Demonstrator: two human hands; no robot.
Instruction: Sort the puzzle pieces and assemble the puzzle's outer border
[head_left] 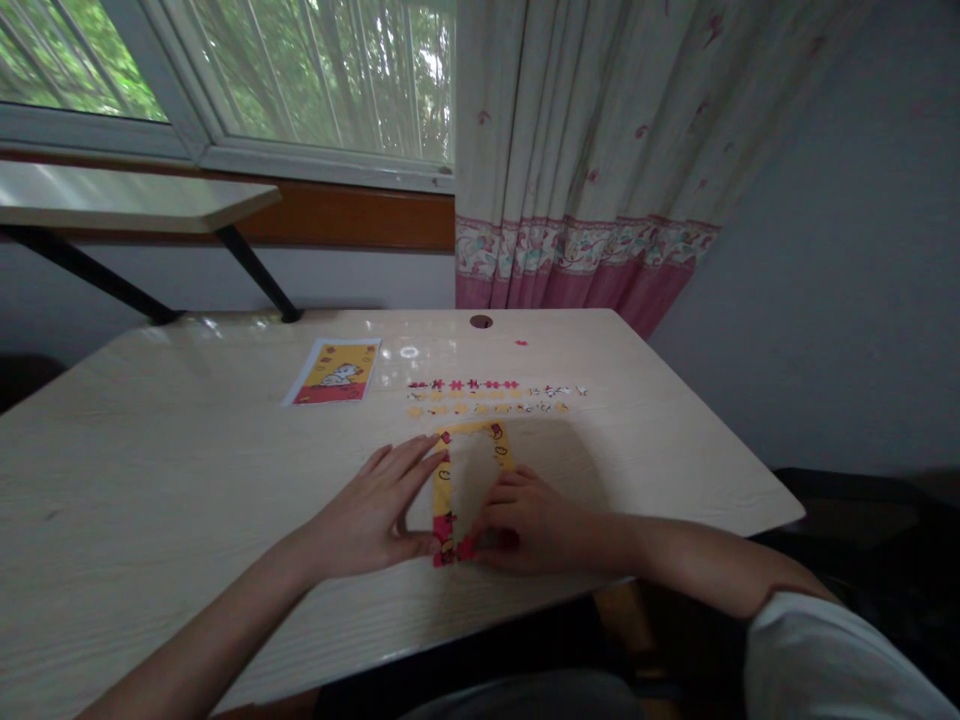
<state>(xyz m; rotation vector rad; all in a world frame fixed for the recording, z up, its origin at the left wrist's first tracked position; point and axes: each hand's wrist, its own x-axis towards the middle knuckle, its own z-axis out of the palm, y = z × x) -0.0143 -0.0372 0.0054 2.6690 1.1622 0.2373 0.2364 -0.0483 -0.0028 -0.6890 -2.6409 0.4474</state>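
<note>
A partly joined jigsaw puzzle border (pixel 442 492) in yellow and red lies on the table before me, with its left side, top edge and part of the right side showing. My left hand (pixel 380 503) is spread along the left side, fingertips and thumb touching the pieces. Between the thumb and fingers of my right hand (pixel 517 522) is a red puzzle piece (pixel 466 547), at the lower left corner of the border. Part of the border's right side is hidden behind this hand.
Rows of loose puzzle pieces (pixel 457 396) lie beyond the border. A reference picture (pixel 337 372) with a white animal rests at the upper left. One red piece (pixel 521 343) sits apart near a cable hole (pixel 481 322). A raised shelf (pixel 135 200) stands at back left.
</note>
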